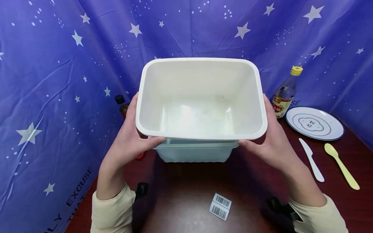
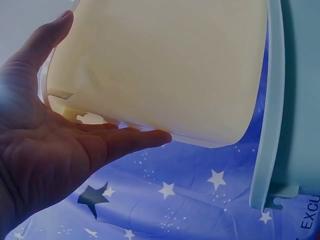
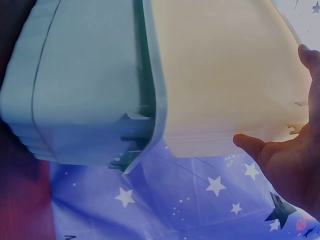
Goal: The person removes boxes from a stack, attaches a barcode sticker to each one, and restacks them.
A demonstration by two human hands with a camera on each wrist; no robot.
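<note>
Both hands hold a white plastic bin [image 1: 192, 77], its open mouth tilted toward the head camera and its inside bare. My left hand [image 1: 125, 139] grips the left end, thumb on the near rim and fingers along the outer wall. At the opposite end, my right hand [image 1: 274, 142] grips it the same way. Below the white bin stands a light blue bin [image 1: 192, 153] on the dark table, its top mostly hidden. Both wrist views show the white bin's outer wall [image 2: 165, 70] close over the blue bin's rim [image 3: 156, 85].
A yellow-capped bottle [image 1: 282, 97], a white plate [image 1: 306, 111], a white knife [image 1: 312, 161] and a yellow spoon [image 1: 342, 166] are at the right. A black-capped bottle [image 1: 120, 103] stands behind my left hand. A barcode label [image 1: 220, 207] lies in front. Blue star-print curtains [image 1: 58, 97] enclose the table.
</note>
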